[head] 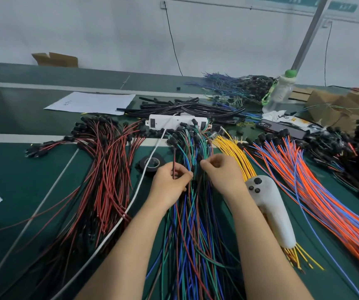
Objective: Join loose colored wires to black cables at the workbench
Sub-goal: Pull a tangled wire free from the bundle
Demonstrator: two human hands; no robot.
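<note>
The left hand [170, 180] holds a dark red wire [174, 158] upright, fingers clamped on it. The right hand [219, 172] curls its fingers over the blue-green wire bundle [187, 224] on the desk [22, 187]; I cannot tell whether it grips anything. Black cables [185, 109] lie behind. The contents of the open cardboard box [55, 59] are hidden.

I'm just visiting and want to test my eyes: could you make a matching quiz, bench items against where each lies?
1 roll of black tape
2 bundle of yellow wires
3 clear plastic bottle, green cap
4 white paper sheet

A back left of bench
B under white handheld controller
C by grey metal pole
D under white cable

Pairs: 1-D, 2-B, 3-C, 4-A
</note>
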